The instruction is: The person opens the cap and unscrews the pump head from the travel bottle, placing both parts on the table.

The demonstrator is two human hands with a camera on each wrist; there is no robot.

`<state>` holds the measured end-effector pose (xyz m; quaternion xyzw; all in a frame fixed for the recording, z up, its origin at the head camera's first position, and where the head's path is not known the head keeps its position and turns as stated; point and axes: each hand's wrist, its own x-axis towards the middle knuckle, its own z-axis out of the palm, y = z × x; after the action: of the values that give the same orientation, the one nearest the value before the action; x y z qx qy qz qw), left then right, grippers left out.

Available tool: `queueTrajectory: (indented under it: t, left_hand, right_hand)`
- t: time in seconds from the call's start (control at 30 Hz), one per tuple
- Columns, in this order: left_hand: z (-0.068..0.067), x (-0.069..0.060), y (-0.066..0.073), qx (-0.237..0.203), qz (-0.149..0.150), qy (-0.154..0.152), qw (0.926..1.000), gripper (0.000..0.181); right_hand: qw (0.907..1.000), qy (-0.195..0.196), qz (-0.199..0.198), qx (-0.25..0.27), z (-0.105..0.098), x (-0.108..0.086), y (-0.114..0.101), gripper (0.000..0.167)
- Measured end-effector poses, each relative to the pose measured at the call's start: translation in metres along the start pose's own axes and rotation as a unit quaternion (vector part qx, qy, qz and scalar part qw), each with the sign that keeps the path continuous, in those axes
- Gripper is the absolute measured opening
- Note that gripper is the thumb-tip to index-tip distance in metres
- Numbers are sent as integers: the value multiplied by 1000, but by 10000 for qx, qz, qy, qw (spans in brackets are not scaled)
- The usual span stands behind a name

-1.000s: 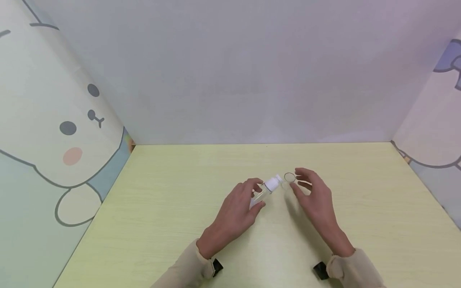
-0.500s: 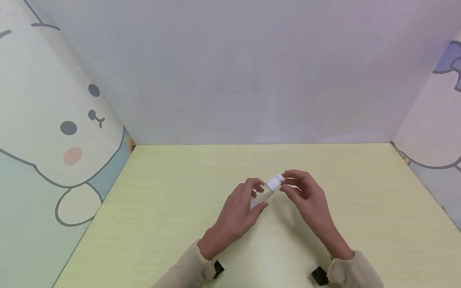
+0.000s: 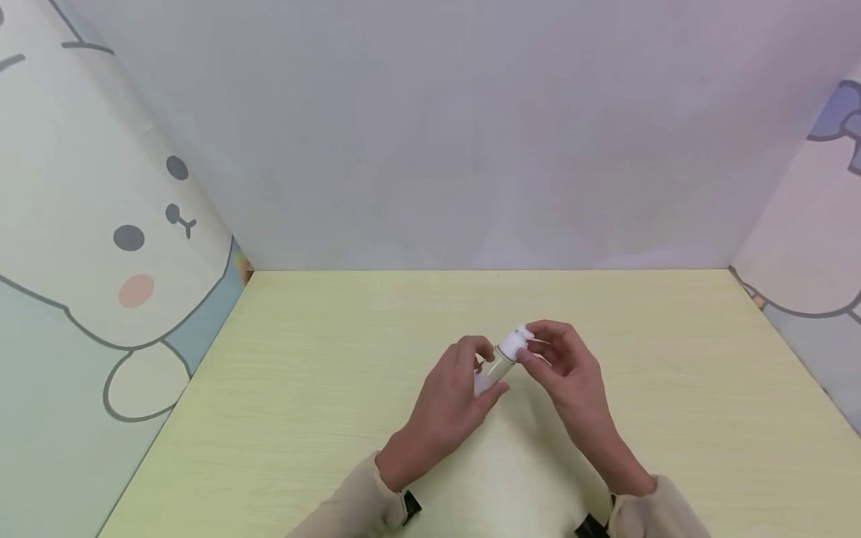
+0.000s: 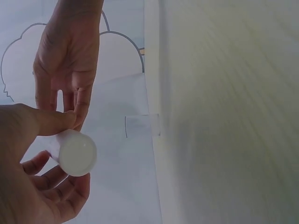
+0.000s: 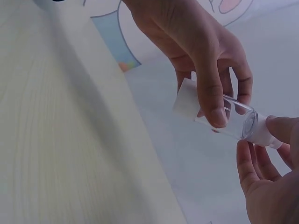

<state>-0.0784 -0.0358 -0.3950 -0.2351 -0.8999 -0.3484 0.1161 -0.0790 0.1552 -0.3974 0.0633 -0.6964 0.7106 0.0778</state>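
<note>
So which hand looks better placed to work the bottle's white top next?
Probably the right hand: its thumb and fingertips are at the white top, while the left hand grips the bottle lower down, around its clear body, and seems better placed to steady it.

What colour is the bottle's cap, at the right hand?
White; the cap shows best in the head view.

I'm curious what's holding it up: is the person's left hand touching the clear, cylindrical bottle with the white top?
Touching. The right wrist view shows it: the left hand wraps round the bottle, its thumb lying across the clear side.
</note>
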Motion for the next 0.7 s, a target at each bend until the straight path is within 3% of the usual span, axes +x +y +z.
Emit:
queueTrajectory:
  t: [0.17,0.37,0.47,0.53,0.7]
  left_hand:
    - [5,-3,0,784,492,356,9951,53]
    - [9,-6,1,1810,1073,925,9732,51]
    - [9,-6,3,1940,1205,1126,9670,51]
    - [8,-6,4,1892,1227,1200,9668,51]
    - [3,-4,4,1329,1177,1152,9774,52]
  right_hand:
    - [9999,5,146,63,5,-3,-4,43]
    - [9997,175,162,84,9,-6,-8,42]
    - [9989,395,155,213,11,-7,-11,40]
    - [9980,522,118,342,12,-7,-12,38]
    - [9971,547,-204,489,9,-5,-14,35]
